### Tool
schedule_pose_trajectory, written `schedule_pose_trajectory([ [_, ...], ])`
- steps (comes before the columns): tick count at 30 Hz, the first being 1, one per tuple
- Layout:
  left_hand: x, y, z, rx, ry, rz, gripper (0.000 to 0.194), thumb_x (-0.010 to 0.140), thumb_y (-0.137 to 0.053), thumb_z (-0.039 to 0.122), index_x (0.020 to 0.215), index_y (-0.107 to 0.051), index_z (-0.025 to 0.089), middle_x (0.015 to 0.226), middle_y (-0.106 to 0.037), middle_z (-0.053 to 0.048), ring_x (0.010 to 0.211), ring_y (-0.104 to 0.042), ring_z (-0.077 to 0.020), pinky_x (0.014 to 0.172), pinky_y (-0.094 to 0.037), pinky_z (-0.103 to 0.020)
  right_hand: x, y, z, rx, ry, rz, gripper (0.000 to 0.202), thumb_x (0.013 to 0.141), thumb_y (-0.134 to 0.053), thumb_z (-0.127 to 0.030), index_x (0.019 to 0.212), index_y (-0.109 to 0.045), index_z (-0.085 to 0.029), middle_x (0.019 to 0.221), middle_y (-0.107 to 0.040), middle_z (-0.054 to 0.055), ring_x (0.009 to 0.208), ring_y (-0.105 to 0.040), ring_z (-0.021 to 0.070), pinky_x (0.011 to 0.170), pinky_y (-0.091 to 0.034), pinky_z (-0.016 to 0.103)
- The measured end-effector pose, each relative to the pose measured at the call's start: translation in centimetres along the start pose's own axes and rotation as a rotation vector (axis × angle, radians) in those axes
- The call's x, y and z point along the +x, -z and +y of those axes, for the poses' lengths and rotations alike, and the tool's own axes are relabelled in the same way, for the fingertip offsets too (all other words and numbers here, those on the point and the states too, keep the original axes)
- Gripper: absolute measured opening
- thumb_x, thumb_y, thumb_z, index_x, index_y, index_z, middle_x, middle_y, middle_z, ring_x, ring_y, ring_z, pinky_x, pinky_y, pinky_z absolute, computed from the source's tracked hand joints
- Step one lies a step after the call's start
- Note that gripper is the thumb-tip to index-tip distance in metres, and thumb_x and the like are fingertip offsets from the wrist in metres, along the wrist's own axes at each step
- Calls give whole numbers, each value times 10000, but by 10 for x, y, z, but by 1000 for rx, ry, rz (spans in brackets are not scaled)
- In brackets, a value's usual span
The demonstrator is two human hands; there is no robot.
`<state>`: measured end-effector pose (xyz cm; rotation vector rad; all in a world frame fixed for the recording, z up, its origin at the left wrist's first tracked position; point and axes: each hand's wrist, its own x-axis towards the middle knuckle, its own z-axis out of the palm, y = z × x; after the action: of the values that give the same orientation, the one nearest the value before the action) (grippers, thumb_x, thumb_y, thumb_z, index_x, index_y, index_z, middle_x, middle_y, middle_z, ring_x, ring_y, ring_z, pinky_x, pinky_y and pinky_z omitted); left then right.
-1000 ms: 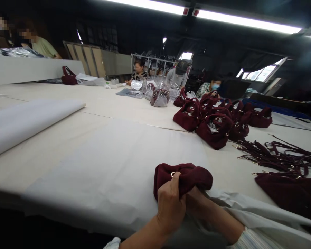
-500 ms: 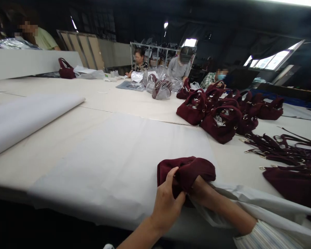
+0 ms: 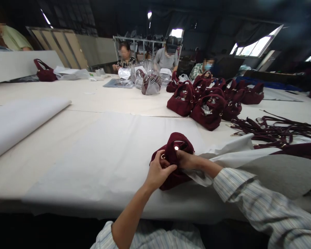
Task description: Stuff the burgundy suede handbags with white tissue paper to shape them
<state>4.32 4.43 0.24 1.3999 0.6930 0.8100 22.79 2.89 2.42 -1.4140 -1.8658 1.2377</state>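
The small dark-red suede handbag (image 3: 174, 159) sits on a sheet of white paper (image 3: 114, 155) near the front edge of the wide pale table (image 3: 28, 162), and it bulges rounded at the top; what fills it cannot be made out, though white paper trails out from beneath it on the right. The left hand (image 3: 157, 172) is curled closed on the bag's near side, and the right hand (image 3: 187, 160) pinches the bag's top by a small gold stud — the right fingertips are hidden in the fabric. Further back stands a cluster of matching dark-red handbags (image 3: 208, 103) with pale stuffing showing in their open mouths. A clear plastic bag (image 3: 150, 84) beyond them holds another handbag. Dark-red straps (image 3: 277, 129) lie tangled to the right — partly cut off by the frame edge.
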Motion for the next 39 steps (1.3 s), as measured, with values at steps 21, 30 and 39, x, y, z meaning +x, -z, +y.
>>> schedule_pose_trajectory([
  [21, -112, -90, 27, -204, 431, -414, 608, 730, -725, 569, 1110, -563, 123, 633, -696, -63, 481, -654, -201, 456, -505, -269, -99, -8, -7, 626, -121, 709, 709, 766, -769, -529, 1340, -556, -171, 1269, -653, 148, 1206, -587, 340, 1024, -476, 478],
  [30, -14, 50, 37, 457, -158, 350, 620, 561, -769, 273, 1151, -614, 159, 1064, -680, -112, 1020, -640, -285, 894, -524, -429, -48, -34, -29, 213, -1, 497, 1077, 576, -690, -91, 1559, -254, -153, 1597, -289, 127, 1464, -288, 279, 1225, -209, 412],
  [39, -59, -1, 11, 698, -209, 411, 582, 719, -576, 98, 1283, -525, 229, 1176, -678, -103, 1086, -644, -287, 943, -496, -405, -68, -11, -50, 486, -44, 275, 878, 782, -714, -510, 1494, -343, -153, 1510, -413, 190, 1367, -435, 329, 1143, -348, 487],
])
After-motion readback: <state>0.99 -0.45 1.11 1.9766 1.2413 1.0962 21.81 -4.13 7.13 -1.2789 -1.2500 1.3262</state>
